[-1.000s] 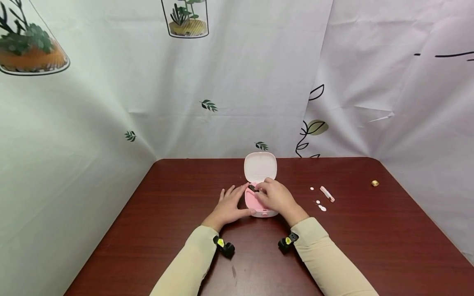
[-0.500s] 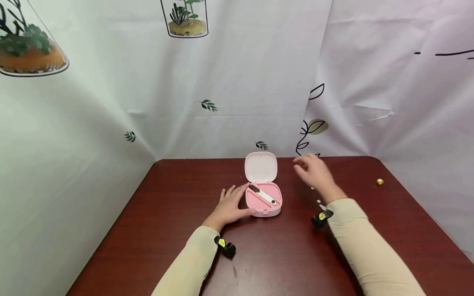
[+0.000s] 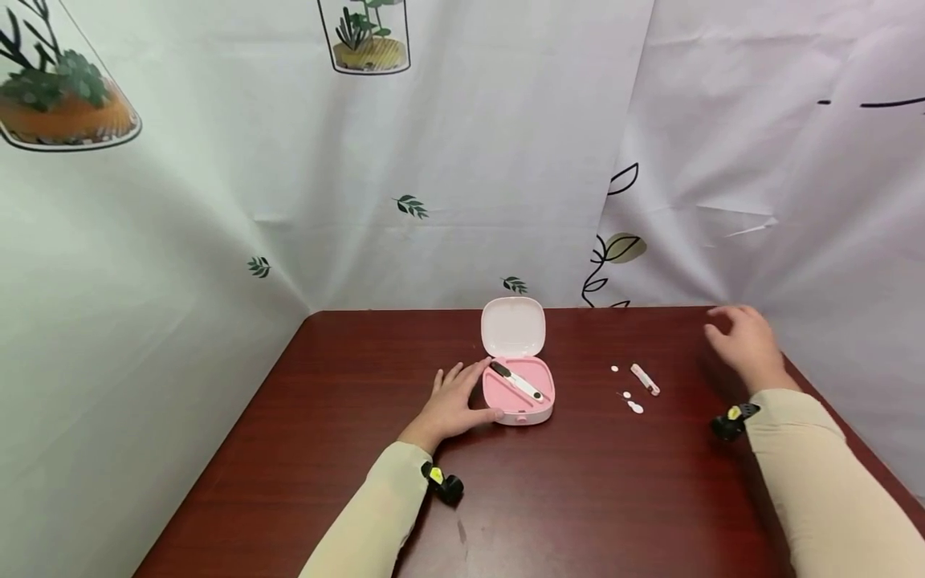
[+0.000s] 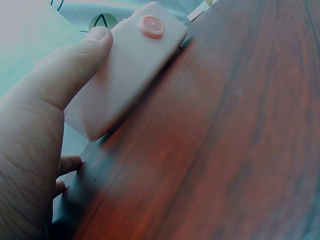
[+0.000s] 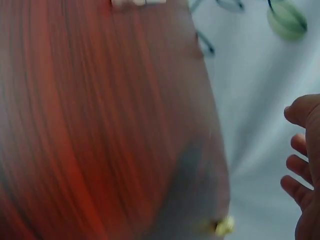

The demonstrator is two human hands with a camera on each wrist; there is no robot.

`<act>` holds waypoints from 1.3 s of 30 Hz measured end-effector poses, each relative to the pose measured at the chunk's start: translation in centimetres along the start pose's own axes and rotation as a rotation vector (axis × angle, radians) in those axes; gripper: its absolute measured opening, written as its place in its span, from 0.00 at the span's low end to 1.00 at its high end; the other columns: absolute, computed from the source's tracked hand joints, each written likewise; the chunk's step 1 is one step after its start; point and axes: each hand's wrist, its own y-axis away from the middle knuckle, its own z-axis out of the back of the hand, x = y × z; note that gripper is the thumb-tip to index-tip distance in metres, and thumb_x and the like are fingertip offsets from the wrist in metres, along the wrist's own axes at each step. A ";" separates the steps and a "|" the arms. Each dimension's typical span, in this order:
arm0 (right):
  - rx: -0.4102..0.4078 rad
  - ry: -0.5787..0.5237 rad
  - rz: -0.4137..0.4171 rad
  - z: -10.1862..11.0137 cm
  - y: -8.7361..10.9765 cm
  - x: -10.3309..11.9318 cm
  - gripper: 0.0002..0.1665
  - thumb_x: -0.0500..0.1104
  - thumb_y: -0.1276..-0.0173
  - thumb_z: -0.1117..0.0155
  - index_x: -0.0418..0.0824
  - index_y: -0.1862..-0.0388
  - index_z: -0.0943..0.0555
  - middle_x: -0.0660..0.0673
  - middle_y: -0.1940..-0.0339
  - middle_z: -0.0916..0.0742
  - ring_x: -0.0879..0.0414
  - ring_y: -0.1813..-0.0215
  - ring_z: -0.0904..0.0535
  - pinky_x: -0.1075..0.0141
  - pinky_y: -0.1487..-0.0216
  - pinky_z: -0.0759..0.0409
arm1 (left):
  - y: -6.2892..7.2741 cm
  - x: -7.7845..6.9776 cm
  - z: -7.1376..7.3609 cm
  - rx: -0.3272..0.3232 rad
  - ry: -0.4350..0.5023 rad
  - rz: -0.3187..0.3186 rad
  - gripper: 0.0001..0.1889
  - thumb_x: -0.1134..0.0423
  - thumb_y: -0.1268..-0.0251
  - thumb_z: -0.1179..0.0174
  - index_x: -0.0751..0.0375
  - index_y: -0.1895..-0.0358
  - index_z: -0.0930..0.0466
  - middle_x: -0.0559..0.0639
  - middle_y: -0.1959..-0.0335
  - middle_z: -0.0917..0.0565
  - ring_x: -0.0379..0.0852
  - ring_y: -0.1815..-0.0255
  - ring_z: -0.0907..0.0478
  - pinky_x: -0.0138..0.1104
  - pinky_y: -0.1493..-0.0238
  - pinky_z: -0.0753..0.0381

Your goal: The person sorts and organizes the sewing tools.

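A small pink case (image 3: pixel 531 417) with its white lid (image 3: pixel 513 327) raised stands on the table. Across its pink tray lies a slim white tool (image 3: pixel 522 384) with a dark end. My left hand (image 3: pixel 455 404) spans the case's left side, fingers extended toward the back corner and thumb touching the front. In the left wrist view the thumb (image 4: pixel 75 67) lies flat beside the round pink clasp (image 4: pixel 152 26). My right hand (image 3: pixel 747 345), holding nothing visible, hovers near the table's right edge with loosely bent fingers. A small gold piece (image 5: pixel 224 226) is close to it, hidden in the head view.
Right of the case lie a short pink-and-white stick (image 3: pixel 645 380), a small white disc (image 3: pixel 614 368) and a white teardrop-shaped piece (image 3: pixel 635 407). A printed white curtain (image 3: pixel 448 160) hangs behind the dark red wooden table (image 3: pixel 325 377).
My right hand has left the tool in the case's tray and moved far right, to where the gold piece was seen. My left hand has stayed against the case.
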 end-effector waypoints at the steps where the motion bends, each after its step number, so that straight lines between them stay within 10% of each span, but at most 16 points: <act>1: -0.001 0.004 -0.013 0.4 0.3 -1.0 0.23 0.42 0.27 0.44 0.26 0.41 0.26 0.18 0.38 0.30 0.21 0.37 0.37 0.31 0.40 0.38 | 0.0 0.0 0.0 0.000 0.001 0.000 0.52 0.29 0.44 0.37 0.36 0.18 0.51 0.47 0.20 0.39 0.59 0.18 0.52 0.61 0.23 0.66; 10: 0.045 0.066 -0.030 1.6 3.0 -6.7 0.27 0.37 0.31 0.41 0.19 0.39 0.30 0.14 0.42 0.29 0.20 0.42 0.35 0.31 0.42 0.37 | -0.4 -0.1 0.0 -0.005 -0.023 0.002 0.53 0.27 0.45 0.38 0.36 0.18 0.51 0.47 0.20 0.40 0.58 0.18 0.52 0.60 0.23 0.66; 22: 0.159 0.124 -0.096 2.2 3.5 -8.6 0.31 0.38 0.27 0.44 0.19 0.33 0.35 0.13 0.41 0.30 0.17 0.41 0.36 0.29 0.43 0.36 | -0.6 -0.4 0.5 -0.008 -0.035 -0.017 0.53 0.28 0.44 0.37 0.38 0.18 0.51 0.47 0.20 0.39 0.59 0.19 0.52 0.61 0.23 0.65; 39: 0.102 0.219 -0.029 2.4 3.2 -8.4 0.10 0.30 0.36 0.44 0.21 0.62 0.19 0.22 0.64 0.16 0.21 0.59 0.24 0.35 0.56 0.27 | -0.8 -0.3 0.1 -0.024 -0.031 -0.031 0.53 0.29 0.45 0.37 0.40 0.18 0.50 0.48 0.21 0.38 0.60 0.19 0.49 0.62 0.24 0.63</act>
